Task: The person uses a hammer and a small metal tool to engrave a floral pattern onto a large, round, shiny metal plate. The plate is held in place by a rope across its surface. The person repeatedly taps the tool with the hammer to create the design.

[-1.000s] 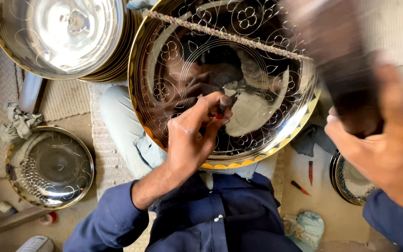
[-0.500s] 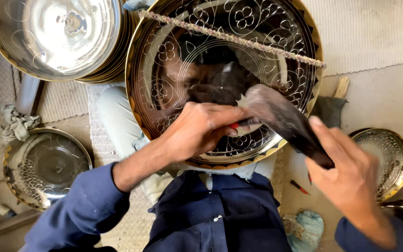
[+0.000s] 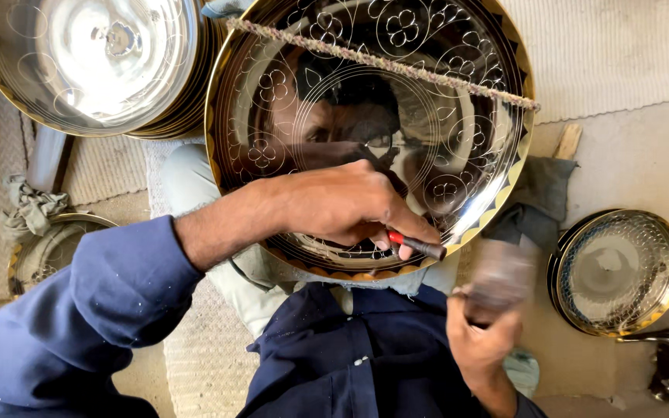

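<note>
My left hand point(image 3: 350, 205) is clenched on a red-handled chisel point(image 3: 416, 245), its tip resting at the lower rim of the engraved brass tray point(image 3: 458, 101) propped over my lap. My right hand point(image 3: 482, 340) grips a blurred hammer point(image 3: 501, 271) just below that rim. Stacked trays point(image 3: 87, 62) upper left; a smaller patterned pan point(image 3: 617, 271) to the right.

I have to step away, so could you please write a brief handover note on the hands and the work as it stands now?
Left hand: grips a red-handled chisel, tip at the lower rim of the big tray.
Right hand: holds a blurred striking tool, just below the tray.
The tray rests on the lap, with a cord across it.
Done: flowers and rings engraved over most of the face.
Left: cannot tell how much rim work remains.
Nearby: stacked trays, small tray.
</note>
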